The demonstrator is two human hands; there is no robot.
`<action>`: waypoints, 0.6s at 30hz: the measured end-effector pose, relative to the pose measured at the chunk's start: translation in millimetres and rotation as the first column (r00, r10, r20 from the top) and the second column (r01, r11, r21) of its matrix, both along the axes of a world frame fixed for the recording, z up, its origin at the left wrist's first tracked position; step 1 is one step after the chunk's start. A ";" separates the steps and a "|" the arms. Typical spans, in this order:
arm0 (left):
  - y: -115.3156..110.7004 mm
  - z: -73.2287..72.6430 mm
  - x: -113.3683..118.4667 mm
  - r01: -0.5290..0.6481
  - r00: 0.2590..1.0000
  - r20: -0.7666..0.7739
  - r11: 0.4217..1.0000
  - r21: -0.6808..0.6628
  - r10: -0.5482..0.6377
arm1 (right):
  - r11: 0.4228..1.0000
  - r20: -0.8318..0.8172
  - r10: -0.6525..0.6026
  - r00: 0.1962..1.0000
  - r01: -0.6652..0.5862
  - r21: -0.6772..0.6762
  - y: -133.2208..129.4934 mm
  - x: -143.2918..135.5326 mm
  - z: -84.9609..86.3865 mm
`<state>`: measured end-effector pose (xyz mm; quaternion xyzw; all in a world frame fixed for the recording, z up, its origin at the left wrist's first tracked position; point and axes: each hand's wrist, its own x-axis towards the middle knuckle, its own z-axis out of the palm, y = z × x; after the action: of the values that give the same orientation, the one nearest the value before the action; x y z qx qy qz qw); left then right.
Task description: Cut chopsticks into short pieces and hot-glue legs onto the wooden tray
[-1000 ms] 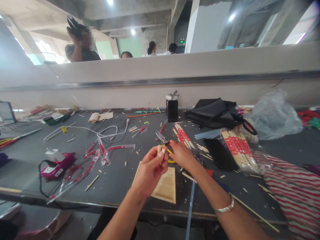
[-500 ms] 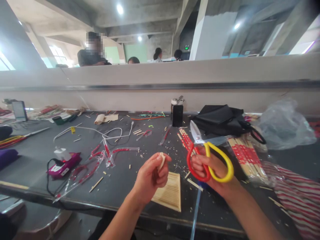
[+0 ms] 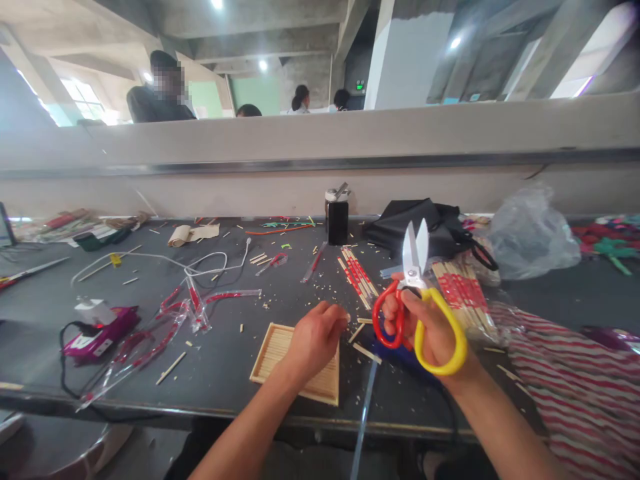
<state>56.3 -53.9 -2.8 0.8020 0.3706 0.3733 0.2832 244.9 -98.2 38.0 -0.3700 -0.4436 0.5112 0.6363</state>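
My right hand point(image 3: 425, 327) grips a pair of scissors point(image 3: 413, 270) by its red and yellow handles. The blades point up and stand apart. My left hand point(image 3: 317, 337) is closed in a pinch above a square tray of wooden sticks point(image 3: 265, 353), hiding its upper right part. A pale tip of short wooden sticks pokes out at the left fingertips; the rest is covered by the fingers. Loose stick pieces point(image 3: 367, 352) lie between the two hands. Behind them rests a row of sticks with red wrapping point(image 3: 357, 275).
A black phone point(image 3: 338, 223) leans on a jar at the back. To the right are a black bag point(image 3: 415, 223), packed sticks point(image 3: 465, 293), a clear plastic bag point(image 3: 533, 237) and striped cloth point(image 3: 575, 373). On the left, a white cable point(image 3: 225, 267) and a purple device point(image 3: 103, 331).
My left hand has turned palm down and lowered toward the tray, its pale pieces now mostly covered. The scissors have tilted upright and their blades have spread. The view has swung right.
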 end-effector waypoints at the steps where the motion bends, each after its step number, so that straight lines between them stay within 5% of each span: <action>1: -1.2 0.2 1.5 -0.004 0.999 0.041 1.000 0.002 0.004 | 1.000 0.070 -0.022 0.997 0.020 0.023 -0.7 -0.1 0.7; 5: -10.0 12.5 -4.8 -0.036 0.938 0.335 0.984 -0.177 0.094 | 0.985 0.437 -0.161 0.885 0.115 0.129 -3.8 -0.5 1.2; 9: -24.9 35.6 -18.9 0.236 0.773 0.618 0.839 -0.490 0.144 | 0.976 0.713 -0.172 0.680 0.021 0.216 -12.3 -3.8 -1.8; 13: -35.7 44.9 -28.7 0.404 0.658 0.741 0.766 -0.501 0.137 | 0.949 0.843 -0.206 0.496 -0.110 0.296 -27.2 -13.6 -1.9; 18: -38.6 35.7 -37.2 0.355 0.692 0.716 0.821 -0.447 0.091 | 0.931 0.900 -0.224 0.375 -0.191 0.311 -33.9 -25.8 -2.2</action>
<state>19.1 -92.5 32.9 0.5022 0.2618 0.5060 0.6505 219.0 -132.1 35.8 -0.4714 -0.8051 0.1177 0.3402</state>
